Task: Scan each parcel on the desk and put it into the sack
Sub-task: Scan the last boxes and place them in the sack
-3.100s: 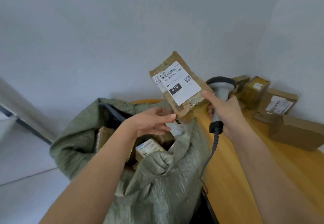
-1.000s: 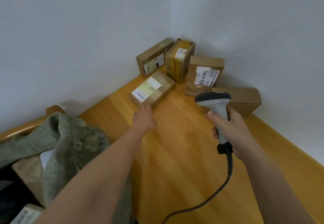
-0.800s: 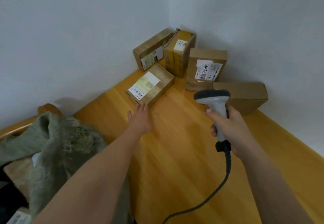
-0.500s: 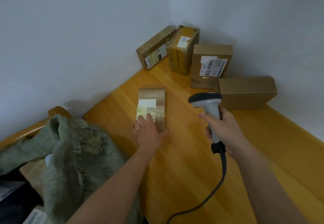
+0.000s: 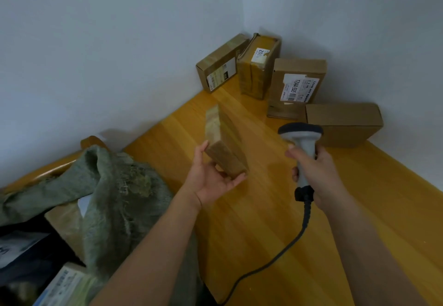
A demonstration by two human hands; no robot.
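Note:
My left hand holds a flat brown cardboard parcel tilted on edge above the wooden desk; its label is turned away from me. My right hand grips a grey barcode scanner by its handle, its head just to the right of the parcel. The scanner's black cable trails toward the desk's front edge. A green woven sack hangs open at the desk's left, with several parcels inside.
Several cardboard parcels stand in the far corner: one leaning on the left wall, a taped one, one with a white label and a plain box. White walls close the desk at the back and right.
My left hand slid the flat parcel from the corner toward me, then lifted it off the desk and tipped it on edge. The scanner hand stayed nearly still.

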